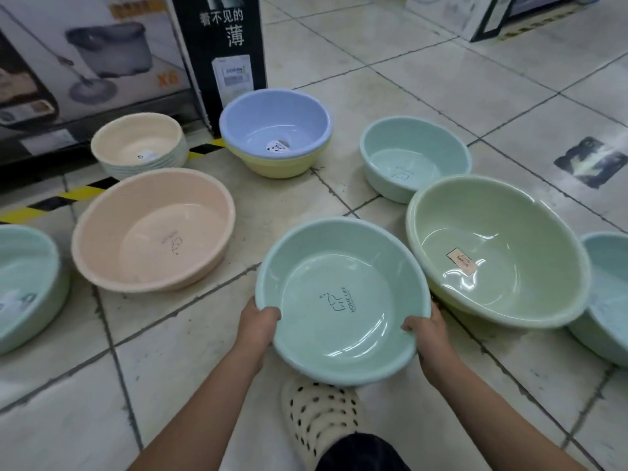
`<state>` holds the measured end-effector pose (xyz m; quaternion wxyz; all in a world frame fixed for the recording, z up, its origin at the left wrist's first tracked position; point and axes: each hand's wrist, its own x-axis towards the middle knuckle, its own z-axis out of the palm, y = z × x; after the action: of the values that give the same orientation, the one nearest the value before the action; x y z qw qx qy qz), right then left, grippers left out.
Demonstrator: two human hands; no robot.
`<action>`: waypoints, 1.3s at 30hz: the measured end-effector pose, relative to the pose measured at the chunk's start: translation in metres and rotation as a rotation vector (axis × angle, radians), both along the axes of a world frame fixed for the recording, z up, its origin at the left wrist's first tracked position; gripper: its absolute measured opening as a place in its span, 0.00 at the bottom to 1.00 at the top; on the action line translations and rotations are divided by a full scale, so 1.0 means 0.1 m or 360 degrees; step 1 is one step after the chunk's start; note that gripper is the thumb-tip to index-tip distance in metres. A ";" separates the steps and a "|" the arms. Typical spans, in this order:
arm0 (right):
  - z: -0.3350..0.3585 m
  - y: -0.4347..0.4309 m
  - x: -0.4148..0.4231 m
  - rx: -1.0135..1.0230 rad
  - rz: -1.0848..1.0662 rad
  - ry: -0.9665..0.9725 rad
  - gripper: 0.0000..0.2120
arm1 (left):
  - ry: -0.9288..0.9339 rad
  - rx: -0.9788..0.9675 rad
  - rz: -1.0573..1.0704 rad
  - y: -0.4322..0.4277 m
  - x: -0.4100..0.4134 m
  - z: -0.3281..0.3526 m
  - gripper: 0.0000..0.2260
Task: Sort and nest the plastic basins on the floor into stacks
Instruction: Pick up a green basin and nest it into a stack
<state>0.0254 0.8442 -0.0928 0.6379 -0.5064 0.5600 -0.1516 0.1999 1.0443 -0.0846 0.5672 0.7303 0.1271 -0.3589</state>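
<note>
I hold a mint-green basin (339,266) above the floor by its near rim, my left hand (256,326) on one side and my right hand (430,329) on the other. A large pale-green basin (492,215) with a label lies just to its right. A peach basin (136,205) lies to the left. Farther back stand a cream basin on a stack (136,137), a lavender basin nested in a yellow one (272,113) and a small mint basin (411,141). More mint basins sit at the far left (27,277) and far right (608,300).
Boxed goods (217,45) stand at the back left behind a yellow-and-black floor stripe (68,195). More boxes (475,15) stand at the back right. My foot in a perforated white clog (319,416) is under the held basin. Tiled floor stretches to the right.
</note>
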 end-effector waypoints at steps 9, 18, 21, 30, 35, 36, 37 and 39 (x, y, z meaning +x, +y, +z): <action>0.04 -0.06 0.13 0.0117 -0.0020 -0.0107 0.24 | -0.0078 -0.0055 0.0053 -0.01 0.12 0.04 0.19; 0.66 0.21 1.73 -0.0025 0.0380 -0.0462 0.28 | -0.0522 -0.0113 0.0418 0.60 1.33 0.80 0.18; 0.81 0.40 2.49 -0.0055 0.0524 -0.0531 0.30 | -0.0617 -0.0083 0.0611 0.95 1.72 0.97 0.20; 0.66 0.96 3.70 -0.0250 0.1165 -0.0232 0.22 | -0.0469 0.0032 0.0824 1.75 2.34 0.77 0.17; 0.45 1.05 3.65 -0.0190 0.1153 -0.0106 0.29 | -0.0368 0.0207 0.0737 1.84 2.35 0.49 0.17; 0.41 1.04 3.63 -0.0197 0.1151 -0.0097 0.31 | -0.0369 0.0193 0.0724 1.84 2.32 0.44 0.17; 0.39 1.02 3.60 -0.0199 0.1149 -0.0084 0.32 | -0.0376 0.0182 0.0708 1.84 2.30 0.40 0.16; 0.35 0.97 3.52 -0.0201 0.1149 -0.0044 0.30 | -0.0389 0.0187 0.0674 1.84 2.25 0.31 0.18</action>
<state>0.3774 0.9412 -0.0583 0.6253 -0.7077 0.3261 0.0422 0.4250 1.2281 -0.0538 0.5974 0.7571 0.2285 -0.1329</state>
